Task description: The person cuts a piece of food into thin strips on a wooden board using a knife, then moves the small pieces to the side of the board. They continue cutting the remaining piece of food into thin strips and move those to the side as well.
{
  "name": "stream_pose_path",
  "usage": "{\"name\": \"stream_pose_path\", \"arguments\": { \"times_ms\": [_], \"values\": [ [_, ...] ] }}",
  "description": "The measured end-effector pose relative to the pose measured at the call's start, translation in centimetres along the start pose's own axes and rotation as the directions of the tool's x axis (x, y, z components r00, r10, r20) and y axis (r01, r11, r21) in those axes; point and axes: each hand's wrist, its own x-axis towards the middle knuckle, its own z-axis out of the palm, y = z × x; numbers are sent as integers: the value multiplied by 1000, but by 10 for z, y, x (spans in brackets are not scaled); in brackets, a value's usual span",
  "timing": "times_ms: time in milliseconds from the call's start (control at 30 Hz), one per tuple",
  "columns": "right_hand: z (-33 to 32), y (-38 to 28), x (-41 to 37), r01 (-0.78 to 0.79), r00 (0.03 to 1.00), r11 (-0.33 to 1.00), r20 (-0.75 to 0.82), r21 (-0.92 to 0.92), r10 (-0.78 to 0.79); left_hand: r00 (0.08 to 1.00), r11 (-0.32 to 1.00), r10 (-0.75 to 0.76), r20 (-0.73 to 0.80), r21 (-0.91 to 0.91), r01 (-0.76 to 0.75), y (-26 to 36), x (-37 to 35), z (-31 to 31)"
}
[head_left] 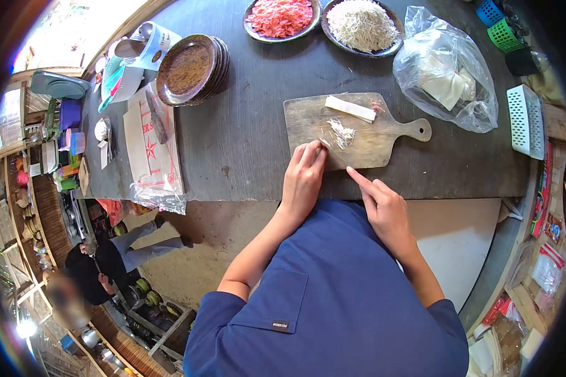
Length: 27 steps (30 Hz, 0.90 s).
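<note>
A wooden cutting board [302,119] with a handle lies on the dark table in front of me. On it are a white rectangular strip [350,108], a small heap of pale thin shreds [341,134] and a few reddish bits. My left hand [305,171] rests on the board's near left part, its fingers bent and pressed together beside the shreds. Whatever is under those fingertips is hidden. My right hand [382,204] is at the near edge of the board, index finger stretched toward it and the other fingers loosely curled; I see nothing in it.
Plates of red shreds [280,17] and white shreds [363,25] stand at the back. A plastic bag with white pieces [446,78] lies right of them. Leftward are stacked brown plates [187,69], a paper bag [146,147] and a knife [159,120]. Another person [97,270] is at lower left.
</note>
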Motion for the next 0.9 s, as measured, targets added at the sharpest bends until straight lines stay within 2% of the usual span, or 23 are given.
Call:
{"name": "stream_pose_path", "arguments": {
  "times_ms": [367, 467, 900],
  "values": [
    [7, 2, -4, -13, 1000, 993, 18, -121, 15, 1000, 1000, -24, 12, 4, 24, 0, -1, 3],
    [2, 0, -4, 3, 1000, 997, -6, -72, -4, 998, 999, -50, -32, -20, 49, 1, 1, 2],
    [9, 6, -6, 30, 999, 983, 16, -184, -28, 1000, 999, 16, 20, 29, -17, -1, -4, 3]
  ]
}}
